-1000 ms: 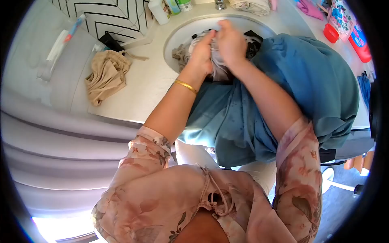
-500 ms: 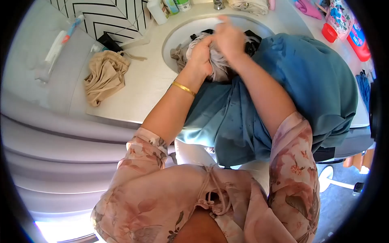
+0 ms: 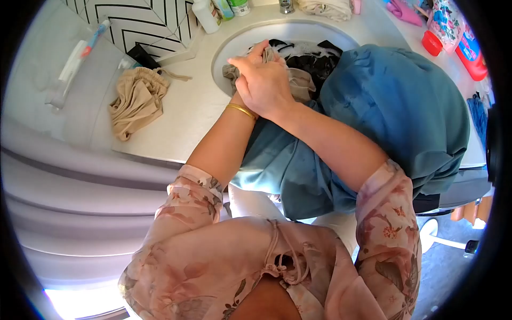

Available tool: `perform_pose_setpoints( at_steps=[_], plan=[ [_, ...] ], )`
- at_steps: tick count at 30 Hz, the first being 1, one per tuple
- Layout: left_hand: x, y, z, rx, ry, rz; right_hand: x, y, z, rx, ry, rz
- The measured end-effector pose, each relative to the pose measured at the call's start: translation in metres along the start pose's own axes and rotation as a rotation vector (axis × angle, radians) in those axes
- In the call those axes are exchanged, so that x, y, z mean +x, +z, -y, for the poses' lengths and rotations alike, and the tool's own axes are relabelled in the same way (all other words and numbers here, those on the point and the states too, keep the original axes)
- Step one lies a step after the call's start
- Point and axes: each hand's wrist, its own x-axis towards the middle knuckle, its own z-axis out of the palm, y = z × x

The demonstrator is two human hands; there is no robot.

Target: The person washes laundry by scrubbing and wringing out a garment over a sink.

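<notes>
Over the left part of the white sink [image 3: 220, 53], my right hand [image 3: 264, 88] lies across my left hand [image 3: 258, 52] and hides most of it. Between and beside them is a wet light grey-beige cloth [image 3: 302, 84]. The fingers of my right hand are partly spread over the cloth and the other hand. My left hand's grip on the cloth is mostly covered. Black wet clothes [image 3: 314, 65] with suds lie in the sink to the right. A large teal cloth [image 3: 394, 106] drapes over the sink's front edge and the counter, under my right forearm.
Beige trousers [image 3: 137, 98] lie on the counter [image 3: 165, 130] at the left, near a black tube [image 3: 143, 55]. Bottles [image 3: 206, 15], a faucet [image 3: 286, 6] and a folded cloth [image 3: 326, 8] stand behind the sink. A red bottle [image 3: 470, 56] is at the right.
My right hand has moved left and down, now crossing over my left hand. The pale cloth has shifted with them, and more of the black clothes and suds shows.
</notes>
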Motion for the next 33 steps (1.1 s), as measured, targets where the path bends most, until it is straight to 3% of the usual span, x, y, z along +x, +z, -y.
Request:
perform_pose_setpoints(
  at_steps=[1, 5, 6, 7, 8, 11, 13, 14, 16, 18, 19, 20, 22, 23, 25, 28, 29, 31, 32, 33],
  plan=[
    [-0.007, 0.000, -0.002, -0.301, -0.050, -0.116, -0.002, 0.002, 0.002, 0.010, -0.006, -0.004],
    [0.016, -0.009, -0.048, -1.446, -0.929, 0.019, 0.000, -0.001, 0.004, 0.014, -0.077, -0.021],
    [0.017, -0.007, -0.037, -1.490, -0.978, 0.049, -0.003, -0.005, 0.003, 0.011, -0.090, -0.027],
    [0.011, -0.001, -0.018, -1.020, -0.641, -0.040, -0.006, -0.009, 0.002, 0.003, -0.105, -0.032],
    [0.004, -0.001, -0.009, -0.551, -0.302, -0.120, -0.022, -0.001, 0.020, -0.155, -0.270, -0.023],
    [0.000, -0.013, -0.023, -1.139, -0.508, 0.022, -0.009, 0.002, 0.003, -0.067, -0.106, -0.077],
    [0.017, -0.017, -0.044, -1.482, -0.979, 0.006, 0.011, 0.005, -0.014, -0.005, -0.009, -0.112],
    [0.017, -0.015, -0.049, -1.465, -0.977, 0.026, 0.018, 0.005, -0.029, -0.083, 0.082, -0.161],
    [0.006, -0.009, -0.029, -0.602, -0.482, -0.134, -0.001, 0.040, -0.034, -0.210, -0.038, -0.029],
    [-0.002, -0.001, -0.009, 0.246, 0.040, -0.260, -0.025, 0.047, 0.009, -0.241, -0.179, 0.027],
    [0.002, -0.003, -0.014, -0.190, -0.213, -0.202, -0.042, 0.037, 0.040, -0.197, -0.255, 0.012],
    [0.008, -0.007, -0.025, -0.624, -0.465, -0.134, -0.021, 0.032, 0.022, -0.331, -0.385, -0.081],
    [0.017, -0.015, -0.043, -1.502, -0.954, 0.020, 0.006, -0.006, -0.001, -0.104, -0.160, 0.005],
    [0.017, -0.016, -0.045, -1.483, -0.943, 0.002, 0.018, -0.013, -0.010, -0.144, 0.090, -0.024],
    [0.017, -0.014, -0.048, -1.440, -0.927, -0.014, 0.006, -0.009, -0.004, -0.061, 0.018, -0.029],
    [-0.002, -0.015, -0.028, -1.349, -0.468, -0.021, -0.030, -0.006, 0.041, -0.072, -0.289, 0.040],
    [-0.011, -0.014, -0.020, -1.266, -0.329, -0.036, -0.025, -0.005, 0.034, -0.079, -0.269, 0.043],
    [0.007, 0.011, 0.020, -1.471, -0.533, 0.081, -0.002, -0.005, 0.013, -0.096, -0.241, 0.051],
    [0.014, -0.008, -0.026, -1.503, -0.732, 0.112, 0.021, -0.007, 0.000, -0.361, 0.047, 0.148],
    [0.017, -0.017, -0.051, -1.523, -0.935, 0.149, 0.016, -0.008, 0.001, -0.242, -0.062, 0.071]
  ],
)
